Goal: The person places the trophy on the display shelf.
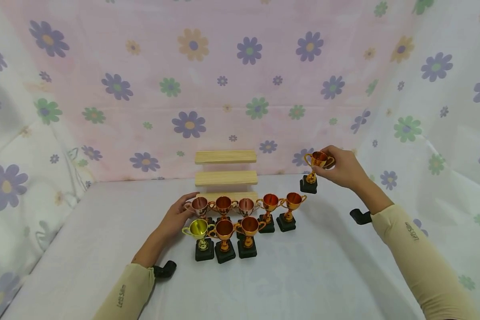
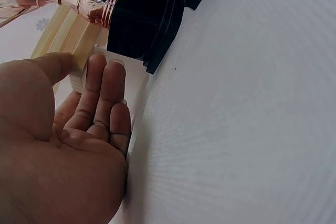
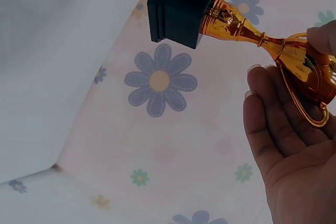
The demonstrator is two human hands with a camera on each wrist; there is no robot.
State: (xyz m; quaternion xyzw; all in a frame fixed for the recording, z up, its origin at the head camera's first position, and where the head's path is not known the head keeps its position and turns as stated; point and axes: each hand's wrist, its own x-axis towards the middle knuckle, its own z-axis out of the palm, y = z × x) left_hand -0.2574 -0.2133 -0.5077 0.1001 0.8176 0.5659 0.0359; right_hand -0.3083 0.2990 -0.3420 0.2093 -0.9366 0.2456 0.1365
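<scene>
A gold trophy cup (image 1: 311,178) is held above the tabletop (image 1: 296,280), its bowl (image 3: 307,74) pinched by the right hand (image 1: 341,168); probably light, stiff and slick, it is best gripped there, thin handles (image 3: 317,124) spared. The wooden stand (image 1: 226,178) seems pinched by the left hand (image 1: 179,214).

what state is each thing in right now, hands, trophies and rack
raised trophy, held off the table
right hand, pinching that trophy's cup
yellow trophy, upright in front row
two pinkish trophies, upright, partly hidden
five other orange trophies, all upright
wooden rack, standing, lowest step partly hidden
left hand, touching the rack's left end
</scene>
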